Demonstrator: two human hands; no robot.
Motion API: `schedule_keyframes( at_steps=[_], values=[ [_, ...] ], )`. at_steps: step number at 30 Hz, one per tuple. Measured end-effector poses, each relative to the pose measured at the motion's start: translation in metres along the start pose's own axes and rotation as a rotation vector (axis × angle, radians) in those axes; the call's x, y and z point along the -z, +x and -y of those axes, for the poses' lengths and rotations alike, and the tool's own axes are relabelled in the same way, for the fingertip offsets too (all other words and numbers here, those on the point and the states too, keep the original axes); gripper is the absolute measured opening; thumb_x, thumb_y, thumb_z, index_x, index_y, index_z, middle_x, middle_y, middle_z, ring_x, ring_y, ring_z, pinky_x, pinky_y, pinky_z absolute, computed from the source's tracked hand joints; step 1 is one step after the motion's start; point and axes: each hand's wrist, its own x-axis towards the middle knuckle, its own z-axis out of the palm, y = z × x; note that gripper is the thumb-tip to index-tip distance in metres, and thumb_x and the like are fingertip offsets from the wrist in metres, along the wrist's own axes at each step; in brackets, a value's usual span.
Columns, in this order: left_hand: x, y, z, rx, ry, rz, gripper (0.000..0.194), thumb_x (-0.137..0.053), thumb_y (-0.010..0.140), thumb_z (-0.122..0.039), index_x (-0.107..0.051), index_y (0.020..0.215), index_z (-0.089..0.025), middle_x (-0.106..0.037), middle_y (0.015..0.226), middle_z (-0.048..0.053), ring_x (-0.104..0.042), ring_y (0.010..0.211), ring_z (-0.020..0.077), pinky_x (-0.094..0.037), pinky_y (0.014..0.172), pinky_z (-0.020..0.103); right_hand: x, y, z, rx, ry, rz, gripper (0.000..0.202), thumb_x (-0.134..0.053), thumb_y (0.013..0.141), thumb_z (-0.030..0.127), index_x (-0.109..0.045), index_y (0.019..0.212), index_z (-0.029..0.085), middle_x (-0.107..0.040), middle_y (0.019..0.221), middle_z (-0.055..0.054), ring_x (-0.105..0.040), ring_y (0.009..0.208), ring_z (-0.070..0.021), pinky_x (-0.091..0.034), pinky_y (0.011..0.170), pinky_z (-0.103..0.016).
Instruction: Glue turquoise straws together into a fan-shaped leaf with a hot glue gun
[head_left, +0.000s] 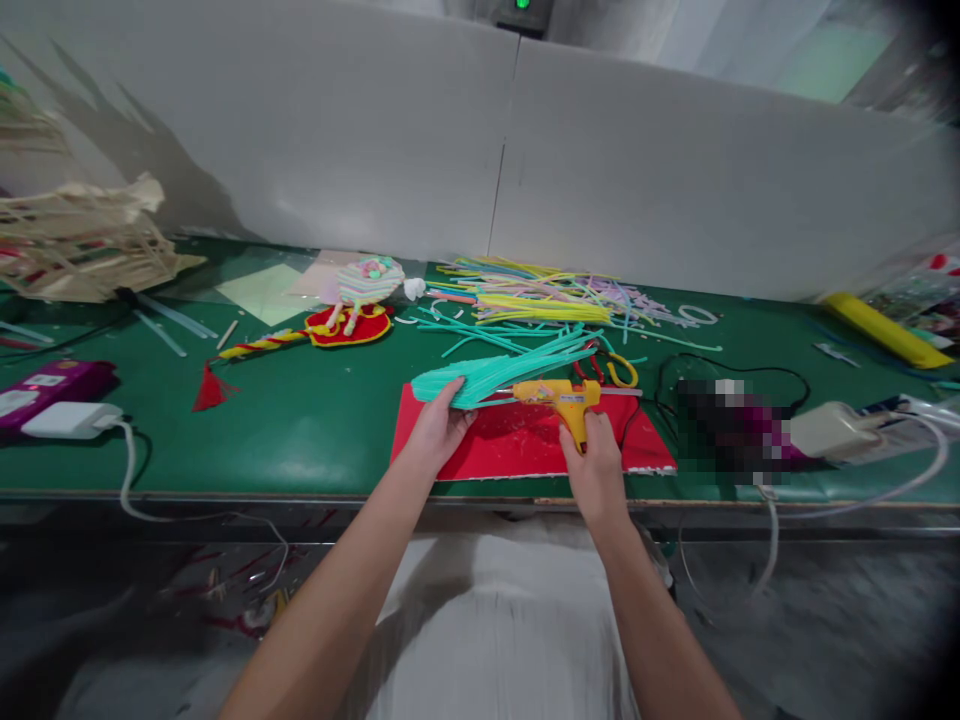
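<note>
My left hand (444,425) is closed on the near left end of a flat turquoise bundle of pipe cleaners (495,372), whose loose strands fan out to the right. Wrapped round the handle of a yellow hot glue gun (566,398) is my right hand (598,465). The gun's nozzle points left, close to the turquoise strands; I cannot tell whether it touches them. A glue stick (621,392) pokes out of its back. Beneath both hands lies a red board (517,450). Scissors with red and yellow handles (621,370) rest just behind the gun.
Loose coloured pipe cleaners (540,300) are heaped toward the grey partition (360,140). To the left lie a red and yellow tasselled ornament (349,327) and a striped piece (371,280). Power strips with white cables flank the green table (300,450), including a purple one (60,390).
</note>
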Motion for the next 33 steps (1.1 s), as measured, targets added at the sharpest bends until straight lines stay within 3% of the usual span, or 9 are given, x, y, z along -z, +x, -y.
schedule_keyframes(
  at_steps=[27, 33],
  values=[
    [0.001, 0.001, 0.001, -0.004, 0.021, -0.012, 0.017, -0.065, 0.073, -0.016, -0.058, 0.088, -0.019, -0.065, 0.077, -0.001, -0.058, 0.062, 0.0095, -0.045, 0.053, 0.019, -0.001, 0.000, -0.008, -0.027, -0.068, -0.082, 0.031, -0.037, 0.091, 0.035, -0.053, 0.108, 0.014, -0.053, 0.092, -0.013, -0.053, 0.088, -0.0243, -0.046, 0.076, -0.038],
    [0.002, 0.001, 0.000, 0.010, 0.026, -0.041, 0.018, -0.066, 0.072, -0.016, -0.059, 0.088, -0.020, -0.066, 0.077, -0.001, -0.059, 0.060, 0.0096, -0.046, 0.054, 0.020, 0.006, 0.005, -0.023, -0.046, -0.136, -0.158, 0.031, -0.046, 0.087, 0.040, -0.056, 0.099, 0.013, -0.053, 0.085, -0.010, -0.053, 0.083, -0.0230, -0.046, 0.077, -0.037]
  ],
)
